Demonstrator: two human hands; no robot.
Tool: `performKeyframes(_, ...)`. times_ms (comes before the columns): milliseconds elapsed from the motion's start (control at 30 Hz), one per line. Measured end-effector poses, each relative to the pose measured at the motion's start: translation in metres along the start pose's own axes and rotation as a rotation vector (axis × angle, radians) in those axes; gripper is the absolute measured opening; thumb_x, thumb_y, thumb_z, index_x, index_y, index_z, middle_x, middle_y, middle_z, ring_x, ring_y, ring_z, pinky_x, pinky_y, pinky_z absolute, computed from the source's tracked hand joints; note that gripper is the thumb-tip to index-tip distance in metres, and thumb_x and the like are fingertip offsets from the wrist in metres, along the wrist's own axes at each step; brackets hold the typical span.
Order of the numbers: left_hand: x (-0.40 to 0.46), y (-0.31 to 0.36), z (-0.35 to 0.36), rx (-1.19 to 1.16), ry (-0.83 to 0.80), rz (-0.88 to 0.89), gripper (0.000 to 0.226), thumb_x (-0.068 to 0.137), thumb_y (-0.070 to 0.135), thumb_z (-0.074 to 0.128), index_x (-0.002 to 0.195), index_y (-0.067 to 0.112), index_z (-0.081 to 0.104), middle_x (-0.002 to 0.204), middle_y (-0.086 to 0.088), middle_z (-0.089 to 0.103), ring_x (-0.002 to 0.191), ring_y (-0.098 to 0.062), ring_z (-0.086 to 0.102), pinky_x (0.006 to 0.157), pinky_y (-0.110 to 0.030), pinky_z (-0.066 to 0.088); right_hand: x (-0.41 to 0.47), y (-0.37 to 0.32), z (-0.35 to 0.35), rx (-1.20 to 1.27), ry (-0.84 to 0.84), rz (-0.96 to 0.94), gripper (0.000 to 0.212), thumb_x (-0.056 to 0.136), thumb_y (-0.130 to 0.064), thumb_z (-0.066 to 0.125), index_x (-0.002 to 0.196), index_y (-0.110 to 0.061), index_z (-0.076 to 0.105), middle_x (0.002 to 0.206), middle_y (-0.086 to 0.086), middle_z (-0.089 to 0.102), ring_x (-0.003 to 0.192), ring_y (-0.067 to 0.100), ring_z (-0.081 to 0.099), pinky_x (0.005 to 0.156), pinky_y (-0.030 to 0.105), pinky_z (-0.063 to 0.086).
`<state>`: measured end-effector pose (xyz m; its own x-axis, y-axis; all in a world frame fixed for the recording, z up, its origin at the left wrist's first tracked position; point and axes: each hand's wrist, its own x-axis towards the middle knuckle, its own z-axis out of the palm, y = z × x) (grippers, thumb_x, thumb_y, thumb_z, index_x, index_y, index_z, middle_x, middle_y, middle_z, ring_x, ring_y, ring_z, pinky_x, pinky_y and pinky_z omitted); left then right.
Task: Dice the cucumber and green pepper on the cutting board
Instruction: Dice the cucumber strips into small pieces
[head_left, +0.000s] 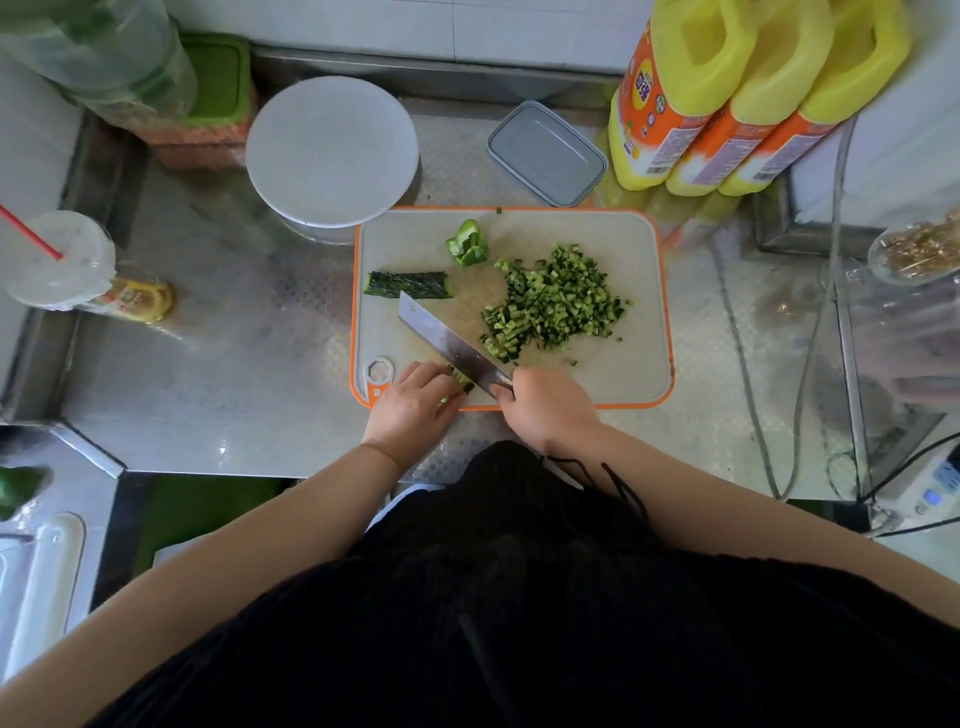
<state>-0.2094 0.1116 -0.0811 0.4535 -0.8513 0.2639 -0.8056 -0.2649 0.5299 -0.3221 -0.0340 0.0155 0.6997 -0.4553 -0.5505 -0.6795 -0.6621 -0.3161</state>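
place: kitchen | evidence: steel worktop (234, 364), cutting board (623, 374) with knife (447, 340), yellow oil jugs (727, 104), lidded containers (545, 153)

A steel counter (234, 364) with a dimpled top carries an orange-rimmed cutting board (623, 374) near its front edge. Behind the board sit a round white lidded container (332, 150) and a grey lidded box (546, 153), with three yellow bottles (727, 104) at the back right. A lidded cup (57, 260) with a red straw stands at the left.
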Motion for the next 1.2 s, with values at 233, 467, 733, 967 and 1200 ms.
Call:
performKeyframes(233,0.004,0.003,-0.002,0.014,-0.070,-0.034,0.026,0.089,0.028,0.054,0.086,0.008,0.071,0.088,-0.007,0.064,0.080,-0.026,0.058,0.069,-0.032,0.049,0.009,-0.007,0.017,-0.076,-0.040,0.006,0.019,0.098,-0.025,0.044,0.084,-0.015,0.050,0.078,0.003,0.051,0.084,0.029,0.059,0.064,0.033,0.042)
performKeyframes(467,0.005,0.004,-0.002,0.057,-0.018,0.005,0.023,0.087,0.023,0.057,0.078,0.007,0.071,0.085,-0.008,0.066,0.075,-0.028,0.062,0.064,-0.032,0.050,0.022,-0.001,0.009,0.028,-0.053,0.047,0.032,0.095,-0.046,0.049,0.084,-0.016,0.051,0.078,0.003,0.054,0.074,0.025,0.053,0.063,0.032,0.038)
performKeyframes(733,0.002,0.003,-0.004,0.034,-0.051,-0.001,0.023,0.090,0.024,0.055,0.082,0.008,0.069,0.089,-0.010,0.063,0.079,-0.029,0.061,0.064,-0.036,0.053,0.018,0.019,-0.006,0.095,0.044,0.123,0.037,0.097,-0.042,0.046,0.072,-0.015,0.042,0.066,-0.002,0.043,0.075,0.028,0.053,0.059,0.031,0.032)
performKeyframes(967,-0.005,0.007,-0.007,0.085,-0.056,0.008,0.024,0.088,0.024,0.053,0.082,0.006,0.068,0.089,-0.012,0.062,0.077,-0.031,0.060,0.058,-0.038,0.053,0.001,-0.005,0.004,-0.012,0.005,-0.034,0.033,0.100,-0.039,0.039,0.091,-0.010,0.052,0.077,0.005,0.050,0.072,0.026,0.049,0.061,0.034,0.037)
performKeyframes(1200,-0.004,0.005,-0.003,0.023,-0.087,-0.072,0.027,0.087,0.026,0.054,0.087,0.006,0.073,0.086,-0.010,0.064,0.076,-0.031,0.062,0.060,-0.037,0.054,0.005,-0.013,0.014,-0.056,-0.039,-0.030,0.034,0.100,-0.036,0.040,0.097,-0.007,0.056,0.083,0.008,0.053,0.081,0.030,0.055,0.064,0.033,0.038)
